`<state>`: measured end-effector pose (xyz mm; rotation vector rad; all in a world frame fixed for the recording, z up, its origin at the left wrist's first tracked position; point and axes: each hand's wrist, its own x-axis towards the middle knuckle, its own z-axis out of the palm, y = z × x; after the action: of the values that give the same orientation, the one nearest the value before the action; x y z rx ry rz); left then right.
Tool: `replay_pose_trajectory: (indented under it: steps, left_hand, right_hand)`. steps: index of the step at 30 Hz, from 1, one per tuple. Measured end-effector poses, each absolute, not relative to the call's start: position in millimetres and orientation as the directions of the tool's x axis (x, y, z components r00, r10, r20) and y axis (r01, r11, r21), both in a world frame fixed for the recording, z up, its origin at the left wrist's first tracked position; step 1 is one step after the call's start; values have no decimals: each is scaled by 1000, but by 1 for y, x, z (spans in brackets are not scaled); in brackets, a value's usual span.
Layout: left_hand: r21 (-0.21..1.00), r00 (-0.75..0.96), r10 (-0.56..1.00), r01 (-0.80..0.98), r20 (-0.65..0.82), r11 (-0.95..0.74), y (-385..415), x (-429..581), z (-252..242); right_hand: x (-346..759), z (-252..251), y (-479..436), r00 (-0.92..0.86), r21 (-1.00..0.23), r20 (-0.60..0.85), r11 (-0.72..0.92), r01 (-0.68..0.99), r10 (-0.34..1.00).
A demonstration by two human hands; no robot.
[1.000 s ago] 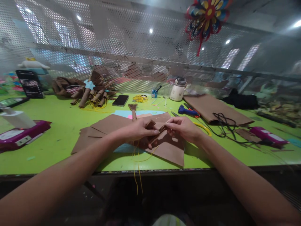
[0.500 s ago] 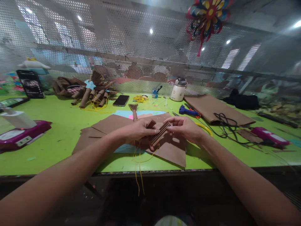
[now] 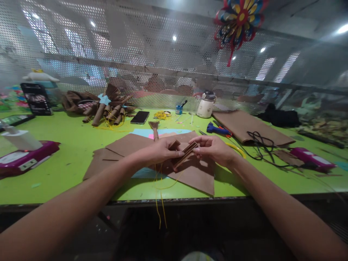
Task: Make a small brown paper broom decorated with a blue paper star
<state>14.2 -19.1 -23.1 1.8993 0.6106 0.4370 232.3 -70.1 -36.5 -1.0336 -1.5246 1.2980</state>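
Observation:
A strip of pleated brown paper point(image 3: 186, 155) slants between my hands, its folds lying close together. My left hand point(image 3: 165, 150) is closed on its lower left part, thumb on top. At the paper's upper right end, my right hand point(image 3: 212, 148) pinches the edge between thumb and fingers. A second folded brown piece point(image 3: 174, 145) shows by my left fingers; how it is held is hidden. Yellow string point(image 3: 160, 203) hangs below my left hand, over the table's edge. Beneath both hands lie flat brown paper sheets point(image 3: 199, 177), and a small tied paper fan point(image 3: 154, 127) lies just beyond.
Rolled brown paper pieces point(image 3: 108, 108) are heaped at the back left, near a phone point(image 3: 140, 117). A white bottle point(image 3: 206, 105), blue-handled scissors point(image 3: 217, 128), a folded brown sheet point(image 3: 244, 127) and a black cable point(image 3: 261, 145) lie to the right. A purple power strip point(image 3: 29, 156) sits left.
The pleated paper has tilted and its folds look squeezed narrower between my fingers. Both hands stay in nearly the same place.

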Motion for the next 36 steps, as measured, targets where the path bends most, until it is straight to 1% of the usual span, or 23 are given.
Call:
replay_pose_trajectory:
  steps: [2, 4, 9, 11, 16, 19, 22, 27, 32, 36]
  left_hand:
    - [895, 806, 587, 206, 74, -395, -20, 14, -21]
    - [895, 808, 584, 207, 71, -395, -21, 15, -19]
    - [951, 828, 558, 215, -56, -224, -25, 16, -17]
    - [955, 837, 544, 211, -67, -207, -25, 16, -17]
    - [931, 820, 571, 188, 26, -312, -24, 17, -17]
    - [930, 843, 539, 195, 4, -312, -24, 17, -18]
    - [953, 872, 485, 199, -66, -229, -25, 16, -21]
    - [967, 877, 450, 235, -168, -96, -28, 16, -23]
    - [979, 876, 440, 196, -198, 51, -29, 16, -21]
    - [972, 851, 469, 210, -236, 107, -27, 15, -23]
  right_hand:
    - [232, -37, -70, -287, -992, 96, 117, 55, 953]
    - [232, -37, -70, -287, -992, 94, 113, 48, 953]
    - [233, -37, -70, -286, -994, 83, 100, 45, 955]
    - [233, -37, -70, -288, -994, 76, 96, 55, 955]
    - [233, -36, -70, -286, -993, 79, 100, 61, 955]
    - [232, -36, -71, -285, -994, 77, 97, 58, 955]
    - [230, -37, -71, -288, -995, 68, 86, 49, 955]
    - [226, -38, -71, -303, -995, 91, 99, 11, 949]
    - [228, -35, -72, -284, -999, 46, 48, -3, 958]
    - [234, -35, -71, -298, -1000, -3, -3, 0, 954]
